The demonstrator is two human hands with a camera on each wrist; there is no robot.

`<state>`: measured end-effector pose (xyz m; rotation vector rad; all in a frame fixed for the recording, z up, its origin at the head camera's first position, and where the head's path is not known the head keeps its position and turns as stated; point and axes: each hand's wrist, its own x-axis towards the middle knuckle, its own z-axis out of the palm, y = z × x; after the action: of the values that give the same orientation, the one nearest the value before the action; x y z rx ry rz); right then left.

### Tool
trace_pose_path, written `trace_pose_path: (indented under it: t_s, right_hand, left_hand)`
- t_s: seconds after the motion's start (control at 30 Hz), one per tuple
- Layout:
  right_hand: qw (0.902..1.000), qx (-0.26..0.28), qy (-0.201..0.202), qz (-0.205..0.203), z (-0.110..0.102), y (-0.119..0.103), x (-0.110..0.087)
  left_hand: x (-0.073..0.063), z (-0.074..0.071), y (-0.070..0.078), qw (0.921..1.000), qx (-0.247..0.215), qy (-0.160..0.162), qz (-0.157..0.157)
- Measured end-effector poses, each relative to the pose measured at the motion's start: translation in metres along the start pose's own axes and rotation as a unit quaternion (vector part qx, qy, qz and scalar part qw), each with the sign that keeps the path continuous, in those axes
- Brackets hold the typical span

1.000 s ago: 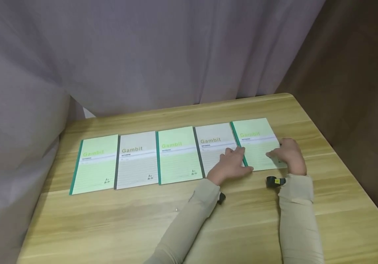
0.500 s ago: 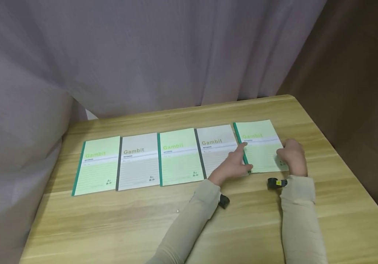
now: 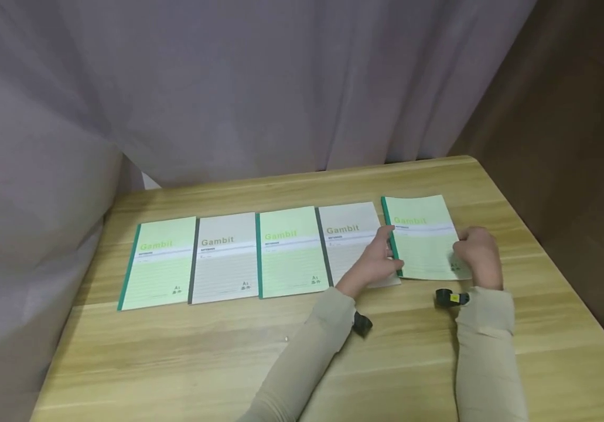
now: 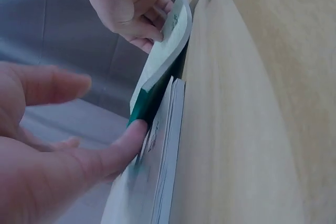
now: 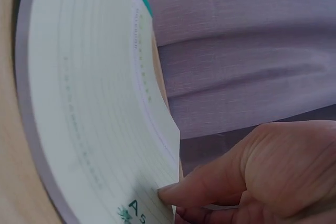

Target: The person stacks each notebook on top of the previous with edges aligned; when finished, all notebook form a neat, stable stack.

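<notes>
At the right end of a row of notebooks lies a pale green notebook [image 3: 422,249] with a dark green spine, bowed and partly raised off the table. My right hand [image 3: 478,255] pinches its right edge near the lower corner, thumb on the cover, as the right wrist view shows. My left hand [image 3: 370,264] is at the spine [image 4: 140,106]; its thumb touches the spine while the index finger extends apart from it in the left wrist view. Below my left hand is a grey notebook [image 3: 346,214] with a dark spine, partly covered by the hand.
Further left lie a green notebook [image 3: 288,252], a grey notebook [image 3: 227,258] and another green notebook [image 3: 159,264], side by side. They rest on a wood-grain table [image 3: 201,363]. Grey curtains [image 3: 259,88] hang behind its far edge.
The rightmost green notebook has shifted slightly right, away from its grey neighbour, and now bows upward. My left fingers have moved from lying over the grey notebook to the green spine.
</notes>
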<state>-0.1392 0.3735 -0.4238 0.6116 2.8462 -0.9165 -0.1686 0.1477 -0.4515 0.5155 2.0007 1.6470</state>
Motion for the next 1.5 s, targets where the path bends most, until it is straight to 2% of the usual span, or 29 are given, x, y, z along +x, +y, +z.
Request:
trace_pose_path:
  t_s: [0.23, 0.37, 0.53, 0.7, 0.87, 0.93, 1.03, 1.17, 1.5]
  right_hand:
    - [0.9999, 0.004, 0.006, -0.014, -0.004, 0.001, -0.004]
    - [0.9996, -0.001, -0.002, -0.029, -0.009, 0.002, -0.006]
    - [0.9995, -0.007, -0.027, -0.014, -0.014, 0.001, -0.009]
    - [0.9990, -0.015, -0.034, -0.024, -0.019, -0.003, -0.011]
    - [0.9989, -0.009, -0.044, -0.012, -0.021, -0.010, -0.014]
    - [0.9989, -0.005, -0.046, -0.007, -0.022, -0.012, -0.016]
    - [0.9988, -0.010, -0.042, -0.024, -0.024, -0.013, -0.017]
    - [0.9981, -0.017, -0.036, -0.046, -0.025, -0.013, -0.019]
    - [0.9976, 0.002, -0.036, -0.059, -0.028, -0.017, -0.022]
  left_hand:
    - [0.004, 0.000, -0.001, 0.9975, -0.044, 0.050, -0.020]
    - [0.005, -0.001, -0.003, 0.9959, -0.066, 0.054, -0.030]
    - [0.005, -0.003, -0.007, 0.9932, -0.098, 0.053, -0.036]
    - [0.005, -0.003, -0.008, 0.9864, -0.139, 0.079, -0.039]
    - [0.003, -0.004, -0.005, 0.9838, -0.147, 0.093, -0.042]
    - [0.002, -0.005, -0.005, 0.9835, -0.149, 0.094, -0.040]
    - [0.001, -0.006, -0.005, 0.9825, -0.155, 0.096, -0.038]
    - [0.001, -0.007, -0.007, 0.9790, -0.179, 0.089, -0.040]
    - [0.001, -0.019, -0.009, 0.9717, -0.224, 0.068, -0.028]
